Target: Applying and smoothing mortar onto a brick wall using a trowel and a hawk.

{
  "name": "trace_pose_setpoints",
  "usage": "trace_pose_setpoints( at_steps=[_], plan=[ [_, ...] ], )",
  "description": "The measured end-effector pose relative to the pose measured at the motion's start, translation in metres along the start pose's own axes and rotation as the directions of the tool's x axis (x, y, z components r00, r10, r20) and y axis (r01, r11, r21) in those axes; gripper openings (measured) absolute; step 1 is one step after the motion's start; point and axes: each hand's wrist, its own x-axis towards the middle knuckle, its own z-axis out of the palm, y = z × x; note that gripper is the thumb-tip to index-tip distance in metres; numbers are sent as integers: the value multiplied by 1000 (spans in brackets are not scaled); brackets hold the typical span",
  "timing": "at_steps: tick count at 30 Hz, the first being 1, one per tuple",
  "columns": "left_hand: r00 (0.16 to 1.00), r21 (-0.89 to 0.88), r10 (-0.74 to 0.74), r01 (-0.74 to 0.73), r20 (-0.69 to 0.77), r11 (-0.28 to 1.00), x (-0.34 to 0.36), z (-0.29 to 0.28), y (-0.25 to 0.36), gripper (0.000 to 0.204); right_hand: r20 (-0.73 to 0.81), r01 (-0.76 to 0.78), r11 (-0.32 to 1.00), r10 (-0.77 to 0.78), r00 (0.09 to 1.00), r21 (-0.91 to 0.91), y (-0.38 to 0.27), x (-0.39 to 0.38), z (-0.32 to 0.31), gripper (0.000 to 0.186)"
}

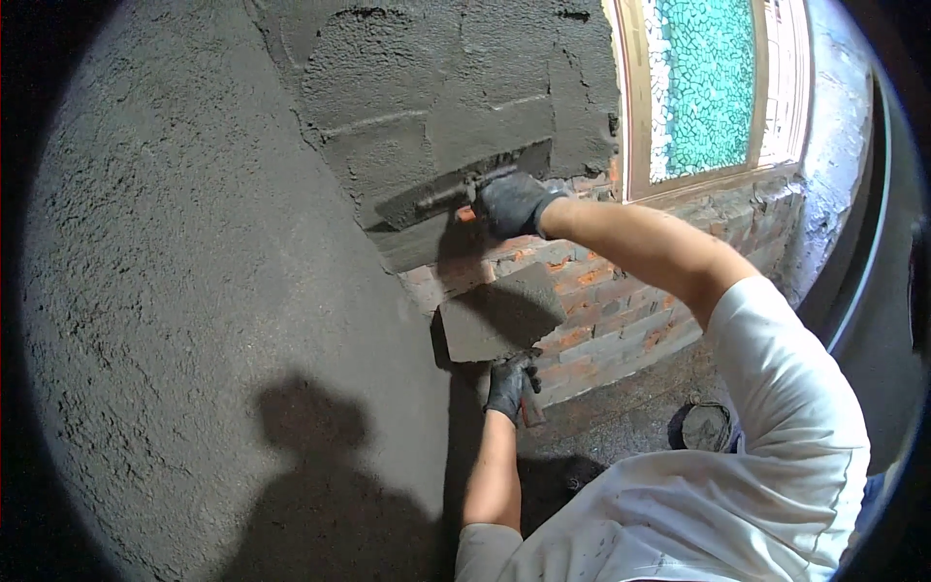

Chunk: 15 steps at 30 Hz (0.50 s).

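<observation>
My right hand [514, 204], in a dark glove, grips a long flat trowel [432, 197] lying against the grey mortar [407, 78] on the upper wall, just above exposed red brick [587, 276]. Below it, my gloved left hand [511, 388] holds a squarish board [495, 310] from underneath, with a smooth grey surface that looks mortar-covered. The board is in front of the brick, close to the wall corner. A reddish handle-like piece shows beside my left hand, partly hidden.
A plastered grey wall [175, 242] fills the left side, carrying my shadow. A window [703, 87] with green patterned glass is at the upper right. A round bucket [706, 427] stands on the floor [621, 427] at lower right. A dark panel [873, 242] curves along the right edge.
</observation>
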Motion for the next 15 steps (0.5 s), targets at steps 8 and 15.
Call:
trace_pose_setpoints(
  at_steps=[8,15],
  plan=[
    [999,-74,-48,49,12,996,11,-6,-22,16,-29,-178,984,178,984,11,25,42,-71,26],
    [935,-90,-349,343,-61,935,33,-19,-47,10,-343,-147,989,142,928,12,41,-24,-50,16]
  ],
)
